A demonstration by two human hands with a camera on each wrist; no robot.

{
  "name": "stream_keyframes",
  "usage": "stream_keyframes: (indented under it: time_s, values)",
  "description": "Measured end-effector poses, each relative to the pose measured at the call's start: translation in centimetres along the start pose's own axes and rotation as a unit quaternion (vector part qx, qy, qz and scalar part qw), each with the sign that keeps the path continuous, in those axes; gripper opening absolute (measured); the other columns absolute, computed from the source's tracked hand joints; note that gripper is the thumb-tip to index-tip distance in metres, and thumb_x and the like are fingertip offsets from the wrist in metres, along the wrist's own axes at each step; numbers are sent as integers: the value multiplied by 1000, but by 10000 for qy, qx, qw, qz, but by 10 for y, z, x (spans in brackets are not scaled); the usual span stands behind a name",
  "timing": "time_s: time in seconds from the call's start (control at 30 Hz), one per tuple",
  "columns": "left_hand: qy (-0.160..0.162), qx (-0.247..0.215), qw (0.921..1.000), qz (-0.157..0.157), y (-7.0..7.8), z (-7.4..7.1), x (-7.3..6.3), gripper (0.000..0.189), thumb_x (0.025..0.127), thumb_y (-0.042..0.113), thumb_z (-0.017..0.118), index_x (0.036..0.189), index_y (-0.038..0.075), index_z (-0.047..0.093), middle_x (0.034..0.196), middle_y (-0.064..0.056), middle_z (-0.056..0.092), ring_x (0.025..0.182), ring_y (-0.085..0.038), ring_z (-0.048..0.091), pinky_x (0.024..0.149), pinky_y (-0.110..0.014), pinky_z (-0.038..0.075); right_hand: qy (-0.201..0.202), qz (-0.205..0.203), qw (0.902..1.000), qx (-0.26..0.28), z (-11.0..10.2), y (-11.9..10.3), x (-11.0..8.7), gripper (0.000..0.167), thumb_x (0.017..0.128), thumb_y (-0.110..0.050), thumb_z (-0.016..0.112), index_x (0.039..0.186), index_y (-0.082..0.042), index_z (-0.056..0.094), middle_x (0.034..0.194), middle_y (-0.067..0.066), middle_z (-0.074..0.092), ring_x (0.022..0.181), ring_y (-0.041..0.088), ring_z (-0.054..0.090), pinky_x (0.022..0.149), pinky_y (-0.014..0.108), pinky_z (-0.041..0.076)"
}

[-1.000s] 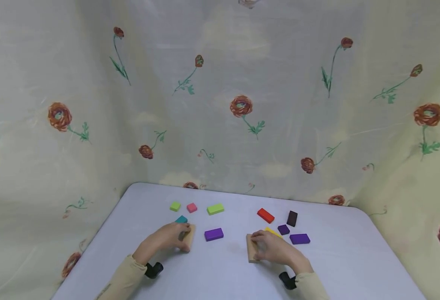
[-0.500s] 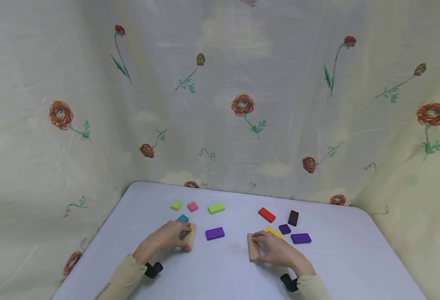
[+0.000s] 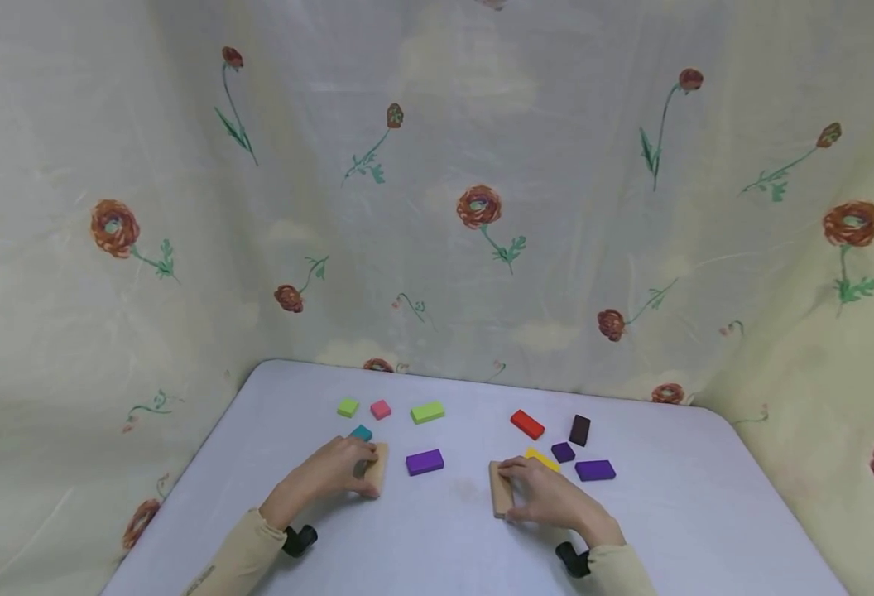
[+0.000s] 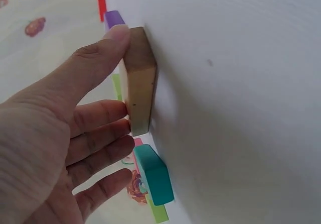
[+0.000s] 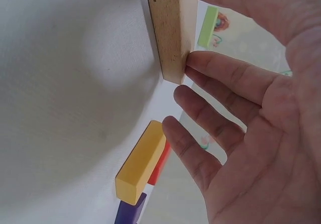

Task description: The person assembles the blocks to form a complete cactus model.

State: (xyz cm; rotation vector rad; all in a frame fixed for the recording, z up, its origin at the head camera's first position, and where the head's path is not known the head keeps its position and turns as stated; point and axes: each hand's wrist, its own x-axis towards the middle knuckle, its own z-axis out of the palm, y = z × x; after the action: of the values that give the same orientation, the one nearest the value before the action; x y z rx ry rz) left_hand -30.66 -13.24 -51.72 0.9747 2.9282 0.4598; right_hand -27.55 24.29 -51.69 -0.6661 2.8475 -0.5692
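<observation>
On the left of the table in the head view, my left hand (image 3: pixel 338 468) holds a plain wooden block (image 3: pixel 378 470) lengthwise. In the left wrist view the thumb (image 4: pixel 118 35) lies at the near end and two fingertips touch the block towards its far end. A teal block (image 4: pixel 154 176) stands just beyond those fingers. To the right, my right hand (image 3: pixel 545 492) holds a second wooden block (image 3: pixel 501 489) the same way. In the right wrist view its thumb is at one end, partly cut off. A yellow block (image 5: pixel 140 163) lies by the little finger. Both wooden blocks rest on the table.
A purple block (image 3: pixel 425 463) lies between the hands. Behind are two lime green blocks (image 3: pixel 427 412), a pink one (image 3: pixel 381 410) and a red one (image 3: pixel 528 425). Right of the yellow block lie a black block (image 3: pixel 580 430) and two purple ones (image 3: pixel 595 470). Flowered cloth (image 3: pixel 437 248) surrounds the table.
</observation>
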Motion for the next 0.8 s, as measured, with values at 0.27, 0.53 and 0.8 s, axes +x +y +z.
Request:
stream_keyframes:
  time_s: [0.27,0.53,0.8]
  values:
    - [79,209,9997,129,0,1,-4,56,74,45,80,111,4,71,118,-11,69,109,-24,64,93,-41,50,-24,65,9999,97,1,-3,1,66,72,-34,84,128,-7,62,132,8,57,120,27,52,101,49,45]
    - [-62,-19,9996,285,3,0,-9,52,76,38,80,112,2,71,121,-13,67,112,-26,63,96,-38,50,4,-36,10000,30,1,-2,1,64,73,-32,84,127,-6,62,131,8,58,120,26,52,100,48,45]
    - [-268,-188,9980,532,15,-1,-17,50,74,36,81,110,3,72,118,-13,68,109,-23,64,93,-34,52,7,-69,10000,-24,0,-1,1,64,73,-32,84,127,-5,62,132,7,58,120,26,52,101,48,45]
